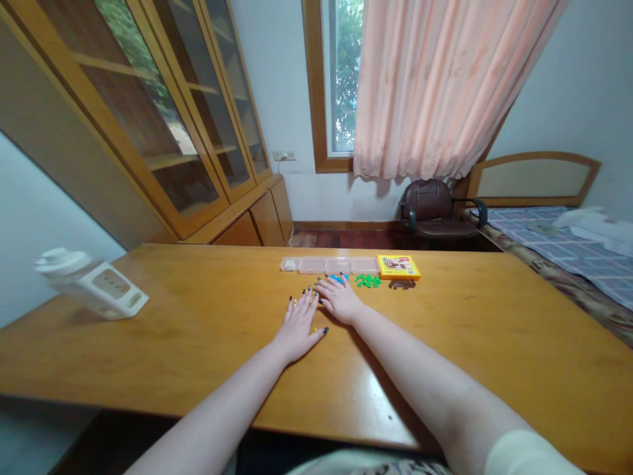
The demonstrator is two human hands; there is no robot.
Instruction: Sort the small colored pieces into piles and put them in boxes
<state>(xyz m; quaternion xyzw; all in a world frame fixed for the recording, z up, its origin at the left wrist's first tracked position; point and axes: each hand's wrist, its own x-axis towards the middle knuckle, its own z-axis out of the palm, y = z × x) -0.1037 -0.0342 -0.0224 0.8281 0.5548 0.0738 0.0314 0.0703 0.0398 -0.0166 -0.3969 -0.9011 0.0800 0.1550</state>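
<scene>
My left hand (298, 330) lies on the tabletop with its fingers spread, over some small yellow pieces (295, 303) that show between the fingers. My right hand (341, 300) reaches in beside it, fingers stretched out and nearly meeting the left fingertips. Just beyond the right fingers is a pile of small blue pieces (337, 278), partly hidden. To its right lie a pile of small green pieces (368, 281) and a pile of dark brown pieces (402, 284). What lies beneath both palms is hidden.
Behind the piles stands a row of clear plastic trays (312, 266), with a yellow box (398, 266) at its right end. A white-lidded plastic jug (91, 284) stands at the left of the wooden table (198, 343). A brown chair (435, 208) is beyond the far edge.
</scene>
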